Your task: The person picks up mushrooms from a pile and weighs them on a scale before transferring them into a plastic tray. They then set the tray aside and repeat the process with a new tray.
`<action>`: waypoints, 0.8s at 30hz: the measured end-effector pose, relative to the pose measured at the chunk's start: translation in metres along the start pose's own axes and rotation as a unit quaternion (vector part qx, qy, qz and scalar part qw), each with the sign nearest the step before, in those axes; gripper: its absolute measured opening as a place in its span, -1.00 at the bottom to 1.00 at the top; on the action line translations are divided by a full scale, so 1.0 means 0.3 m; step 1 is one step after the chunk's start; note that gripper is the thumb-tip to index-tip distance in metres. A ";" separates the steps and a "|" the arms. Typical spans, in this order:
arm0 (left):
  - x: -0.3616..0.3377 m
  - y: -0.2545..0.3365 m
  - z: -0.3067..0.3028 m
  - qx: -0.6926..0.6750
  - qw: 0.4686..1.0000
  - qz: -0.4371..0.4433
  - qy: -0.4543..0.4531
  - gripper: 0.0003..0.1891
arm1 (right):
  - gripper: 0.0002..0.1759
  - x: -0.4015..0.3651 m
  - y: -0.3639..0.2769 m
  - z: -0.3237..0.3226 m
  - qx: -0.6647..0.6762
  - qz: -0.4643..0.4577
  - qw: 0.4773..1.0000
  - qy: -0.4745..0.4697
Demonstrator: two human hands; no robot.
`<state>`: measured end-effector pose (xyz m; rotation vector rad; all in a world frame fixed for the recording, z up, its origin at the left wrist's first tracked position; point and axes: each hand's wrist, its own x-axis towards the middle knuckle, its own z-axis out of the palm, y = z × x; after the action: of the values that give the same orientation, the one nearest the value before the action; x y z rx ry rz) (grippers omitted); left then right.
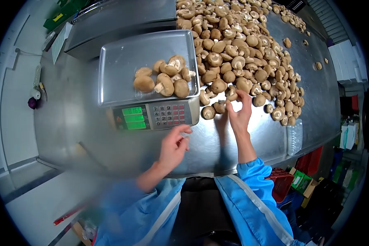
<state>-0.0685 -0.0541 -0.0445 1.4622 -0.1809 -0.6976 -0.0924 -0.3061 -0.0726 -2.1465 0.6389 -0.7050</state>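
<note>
My right hand pinches a shiitake mushroom between thumb and fingers at the near edge of a large mushroom pile. Two more mushrooms lie just left of it, one of them a brown cap. My left hand hovers in front of the scale with loosely bent fingers and nothing in them. A digital scale with green lit readouts carries a metal tray. Several mushrooms sit on the tray's right half, among them one with its stem showing.
The steel table runs beneath everything. Near its right front edge lies a clear plastic punnet. At the upper left stands a metal box-like surface; a purple object lies far left. Red crates stand below the table at right.
</note>
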 end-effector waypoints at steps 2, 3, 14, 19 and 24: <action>0.004 -0.024 0.004 0.088 0.994 0.058 -0.026 -0.61 | -0.49 -0.027 0.004 -0.006 0.073 0.043 0.996 -0.010; 0.007 -0.028 0.009 0.132 0.987 0.088 -0.041 -0.61 | -0.49 -0.037 -0.013 -0.009 0.111 0.065 0.991 -0.020; 0.125 0.169 -0.113 0.226 0.937 0.232 0.132 -0.64 | -0.51 0.078 -0.334 0.078 0.091 -0.115 0.986 -0.075; 0.029 0.039 -0.119 0.260 0.956 0.127 0.039 -0.64 | -0.54 0.001 -0.081 -0.002 -0.032 -0.021 0.999 -0.034; -0.053 -0.113 -0.010 0.241 0.968 0.061 -0.044 -0.59 | -0.51 -0.156 0.058 -0.083 -0.113 0.054 0.981 -0.149</action>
<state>-0.0907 -0.0416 -0.0723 1.8649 -0.5348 -0.6442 -0.1464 -0.2991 -0.0855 -2.3420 0.6916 -0.2522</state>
